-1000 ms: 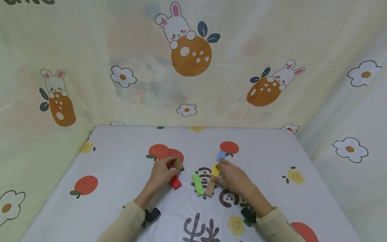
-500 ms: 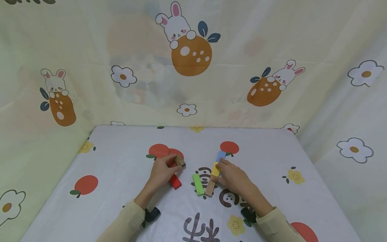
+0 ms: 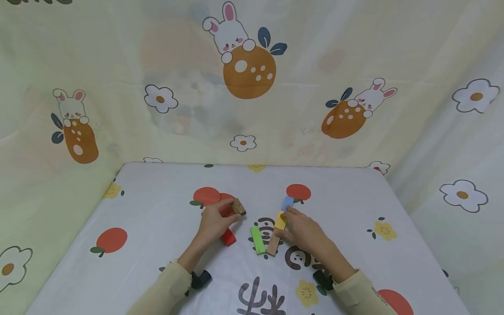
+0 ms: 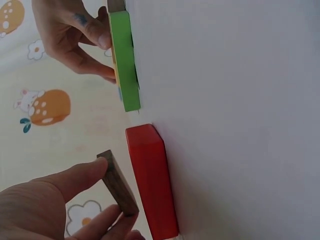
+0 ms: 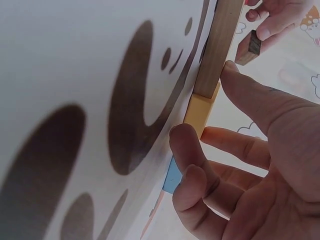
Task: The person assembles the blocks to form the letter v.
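In the head view my left hand (image 3: pixel 213 222) pinches a small dark brown wooden block (image 3: pixel 238 207) between thumb and fingers, off the table. Below that hand a red block (image 3: pixel 229 237) lies on the cloth, partly hidden by it. My right hand (image 3: pixel 308 230) rests on a slanted row of a blue block (image 3: pixel 288 202), a yellow block (image 3: pixel 280 221) and a tan block (image 3: pixel 273 245). In the right wrist view its thumb touches the tan block, while its loosely bent fingers lie beside the yellow and blue ones. A green block (image 3: pixel 257 241) lies just left of the tan one.
A white printed cloth (image 3: pixel 338 188) with fruit and flower pictures covers the table. A printed curtain (image 3: pixel 299 122) rises behind it and at both sides. Black wrist-worn devices (image 3: pixel 201 280) sit at both cuffs.
My left hand has moved slightly right and up with the dark brown block, tilting it a little. My right hand and the row of blocks have stayed put.
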The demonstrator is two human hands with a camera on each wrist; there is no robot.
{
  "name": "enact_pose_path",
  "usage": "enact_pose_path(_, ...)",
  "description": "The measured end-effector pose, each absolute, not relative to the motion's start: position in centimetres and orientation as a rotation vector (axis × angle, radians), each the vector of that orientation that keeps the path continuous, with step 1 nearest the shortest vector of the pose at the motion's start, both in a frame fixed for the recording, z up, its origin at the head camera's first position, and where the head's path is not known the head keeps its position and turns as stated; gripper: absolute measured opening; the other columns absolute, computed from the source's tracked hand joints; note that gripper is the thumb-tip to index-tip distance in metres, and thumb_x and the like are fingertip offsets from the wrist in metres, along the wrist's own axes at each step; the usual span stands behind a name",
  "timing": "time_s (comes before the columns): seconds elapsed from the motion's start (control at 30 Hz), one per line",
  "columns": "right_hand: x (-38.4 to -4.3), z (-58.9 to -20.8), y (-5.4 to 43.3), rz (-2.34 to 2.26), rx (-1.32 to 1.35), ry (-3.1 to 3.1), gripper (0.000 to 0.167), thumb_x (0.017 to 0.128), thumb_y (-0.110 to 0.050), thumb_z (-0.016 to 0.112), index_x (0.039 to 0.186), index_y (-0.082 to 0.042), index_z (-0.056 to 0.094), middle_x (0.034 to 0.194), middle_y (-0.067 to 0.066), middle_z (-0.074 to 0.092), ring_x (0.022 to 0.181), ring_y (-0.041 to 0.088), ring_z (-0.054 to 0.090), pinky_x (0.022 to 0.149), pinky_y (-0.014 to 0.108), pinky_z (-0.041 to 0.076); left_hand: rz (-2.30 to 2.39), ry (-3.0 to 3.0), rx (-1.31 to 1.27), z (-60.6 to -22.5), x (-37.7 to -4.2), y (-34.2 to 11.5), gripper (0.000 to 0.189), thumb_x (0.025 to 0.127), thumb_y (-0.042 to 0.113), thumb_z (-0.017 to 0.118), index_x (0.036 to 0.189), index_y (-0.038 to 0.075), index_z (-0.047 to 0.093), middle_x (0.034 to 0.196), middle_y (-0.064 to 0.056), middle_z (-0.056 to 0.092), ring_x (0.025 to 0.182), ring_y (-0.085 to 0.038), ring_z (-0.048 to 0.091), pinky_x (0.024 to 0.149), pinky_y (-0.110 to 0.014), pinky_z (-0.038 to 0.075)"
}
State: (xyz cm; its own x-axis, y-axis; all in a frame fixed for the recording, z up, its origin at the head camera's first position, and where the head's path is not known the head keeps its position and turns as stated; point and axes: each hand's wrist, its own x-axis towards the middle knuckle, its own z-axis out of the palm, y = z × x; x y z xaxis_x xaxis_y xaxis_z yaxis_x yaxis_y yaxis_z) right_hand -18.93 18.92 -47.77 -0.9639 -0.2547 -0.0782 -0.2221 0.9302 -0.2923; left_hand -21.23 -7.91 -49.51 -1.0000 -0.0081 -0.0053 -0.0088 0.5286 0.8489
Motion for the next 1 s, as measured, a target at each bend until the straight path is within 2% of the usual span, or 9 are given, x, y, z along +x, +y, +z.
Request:
enact_pose_path(0.23, -18.9, -47.8, 18.9, -0.438, -0.384, 2.977, 0.065, 0.091, -0.044, 0.081, 0.139, -0.001, 0.066, 0.159, 0.023, 0.054, 0.143, 0.043, 0.057, 0.108, 0.054, 0.056, 1.497, 2.736, 0.011, -49.5, -21.1, -7.2, 0.051, 0.091, 0.026, 0.083, 0.140, 0.020, 0.071, 0.139, -0.008, 0.072, 0.132, -0.032, 0.062, 0.098, -0.049, 0.062)
enact_pose_path(0.6, -19.0, -47.7, 19.0, -0.424, -0.368, 2.972, 0.066, 0.092, -0.045, 0.081, 0.139, -0.002, 0.066, 0.160, 0.023, 0.053, 0.143, 0.042, 0.057, 0.109, 0.054, 0.055, 1.463, 2.724, 0.114, -49.5, -21.2, -6.7, 0.050, 0.091, 0.025, 0.083, 0.139, 0.018, 0.071, 0.140, -0.008, 0.072, 0.137, -0.032, 0.061, 0.108, -0.053, 0.057)
enact_pose_path(0.87, -19.0, -48.0, 19.0, -0.434, -0.364, 2.969, 0.066, 0.092, -0.045, 0.081, 0.139, -0.002, 0.066, 0.161, 0.022, 0.052, 0.144, 0.043, 0.056, 0.110, 0.055, 0.054, 1.439, 2.746, 0.213, -49.1, -20.9, -6.3, 0.048, 0.089, 0.020, 0.085, 0.135, 0.013, 0.074, 0.136, -0.012, 0.074, 0.134, -0.034, 0.065, 0.109, -0.055, 0.055)
enact_pose_path(1.0, -19.1, -48.0, 19.0, -0.433, -0.376, 2.974, 0.065, 0.092, -0.045, 0.081, 0.138, -0.002, 0.066, 0.160, 0.023, 0.053, 0.143, 0.043, 0.057, 0.109, 0.055, 0.055, 1.374, 2.792, 0.283, -49.0, -20.9, -5.9, 0.048, 0.088, 0.019, 0.086, 0.134, 0.014, 0.074, 0.134, -0.010, 0.075, 0.130, -0.032, 0.064, 0.107, -0.055, 0.054)
